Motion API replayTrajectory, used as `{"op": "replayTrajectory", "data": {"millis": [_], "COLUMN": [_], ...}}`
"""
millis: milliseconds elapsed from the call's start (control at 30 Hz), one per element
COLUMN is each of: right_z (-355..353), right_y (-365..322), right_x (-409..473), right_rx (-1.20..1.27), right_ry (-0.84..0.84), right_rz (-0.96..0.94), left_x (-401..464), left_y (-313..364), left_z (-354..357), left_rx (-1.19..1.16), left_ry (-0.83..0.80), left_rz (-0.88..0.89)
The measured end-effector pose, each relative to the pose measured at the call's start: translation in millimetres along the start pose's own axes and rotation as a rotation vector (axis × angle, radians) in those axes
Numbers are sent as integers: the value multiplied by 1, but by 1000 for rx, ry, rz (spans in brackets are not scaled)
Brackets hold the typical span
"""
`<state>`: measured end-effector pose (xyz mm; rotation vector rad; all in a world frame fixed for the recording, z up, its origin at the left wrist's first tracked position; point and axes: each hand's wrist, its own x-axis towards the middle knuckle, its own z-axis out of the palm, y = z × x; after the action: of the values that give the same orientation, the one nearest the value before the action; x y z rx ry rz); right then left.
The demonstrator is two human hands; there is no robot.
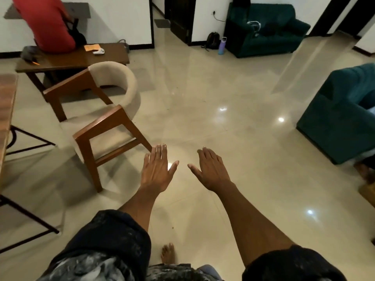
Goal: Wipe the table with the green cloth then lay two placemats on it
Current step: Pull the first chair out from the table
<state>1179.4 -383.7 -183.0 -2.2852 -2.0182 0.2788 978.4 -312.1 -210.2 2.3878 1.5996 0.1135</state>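
My left hand [157,169] and my right hand [211,169] are stretched out in front of me over the glossy tiled floor, palms down, fingers spread, holding nothing. A wooden table [7,110] with black metal legs shows only as a strip at the far left edge. No green cloth and no placemats are in view.
A wooden chair [101,110] with a beige curved back stands just left of my left hand. Behind it a person in red sits at a dark wooden desk [77,57]. Teal sofas stand at the back [265,29] and the right [341,114]. A purple bottle [222,45] stands on the floor.
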Motion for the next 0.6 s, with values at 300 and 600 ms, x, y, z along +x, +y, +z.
{"op": "replayTrajectory", "data": {"millis": [300, 600], "right_z": [0, 2], "right_y": [-61, -106], "right_x": [87, 173], "right_rx": [-71, -123], "right_ry": [-65, -94], "right_rz": [-213, -388], "left_x": [21, 53], "left_y": [-73, -124], "left_z": [-28, -42], "left_rx": [-25, -49], "left_ry": [21, 35], "left_rz": [-218, -373]}}
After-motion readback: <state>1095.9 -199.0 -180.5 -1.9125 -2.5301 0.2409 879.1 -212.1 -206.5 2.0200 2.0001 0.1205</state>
